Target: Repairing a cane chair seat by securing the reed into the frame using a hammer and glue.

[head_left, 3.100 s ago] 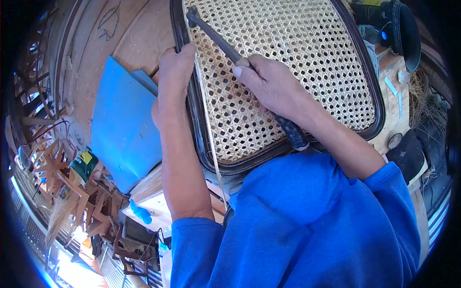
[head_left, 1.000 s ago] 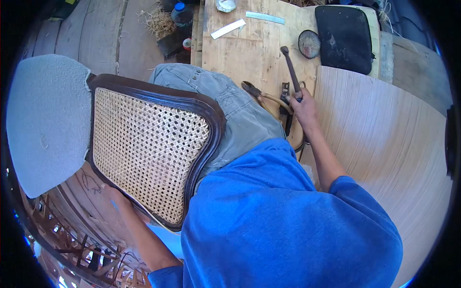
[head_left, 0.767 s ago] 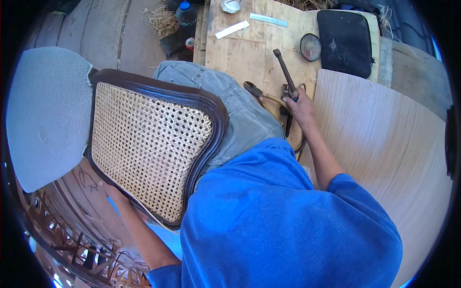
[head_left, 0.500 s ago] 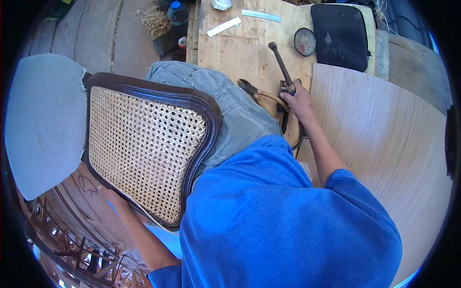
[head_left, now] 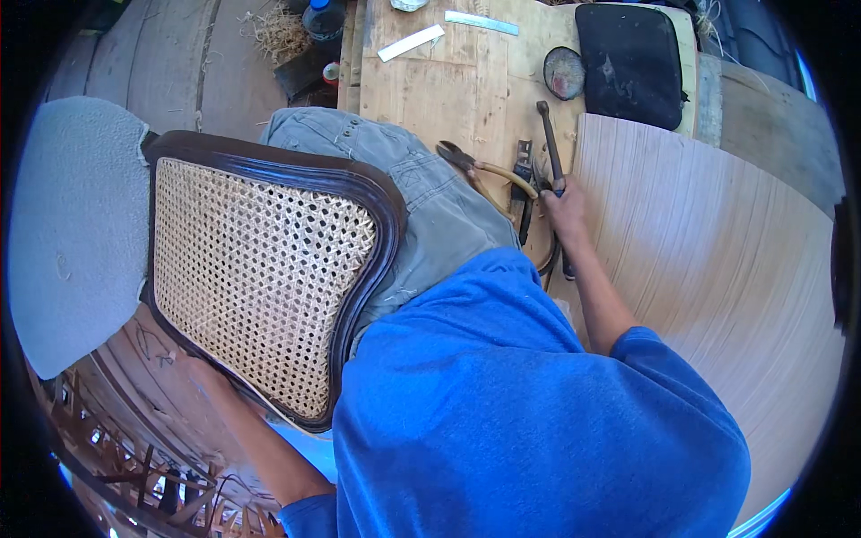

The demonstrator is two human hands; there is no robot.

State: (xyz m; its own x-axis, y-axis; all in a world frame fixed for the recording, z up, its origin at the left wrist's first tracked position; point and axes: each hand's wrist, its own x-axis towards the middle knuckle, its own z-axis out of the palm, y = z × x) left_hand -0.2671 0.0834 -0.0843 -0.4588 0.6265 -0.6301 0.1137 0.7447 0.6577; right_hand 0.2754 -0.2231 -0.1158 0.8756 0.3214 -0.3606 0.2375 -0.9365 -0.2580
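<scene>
My left hand [head_left: 201, 369] grips the lower edge of the dark wooden frame [head_left: 379, 197] around the woven cane panel [head_left: 256, 273], its fingers partly hidden. The frame rests against my legs in grey trousers [head_left: 448, 215], with a pale grey padded piece [head_left: 76, 233] along its left side. My right hand [head_left: 565, 208] is closed on a dark, long-handled metal tool [head_left: 549, 134], lying upright in the picture over the bench. Beside that hand are cutters with pale handles [head_left: 456, 154] and a black metal tool [head_left: 522, 160].
The wooden bench [head_left: 430, 90] holds white and metallic strips [head_left: 481, 21], a round dish [head_left: 563, 73] and a black pad [head_left: 628, 63]. A veneered sheet [head_left: 717, 287] fills the right. Shavings [head_left: 282, 36] and a blue-capped bottle [head_left: 321, 20] lie beyond. Wooden pieces clutter the lower left.
Since the oldest frame, the view has swung and the panel sits at my left. Over the last second, my right hand has lowered the tool toward the bench beside the cutters.
</scene>
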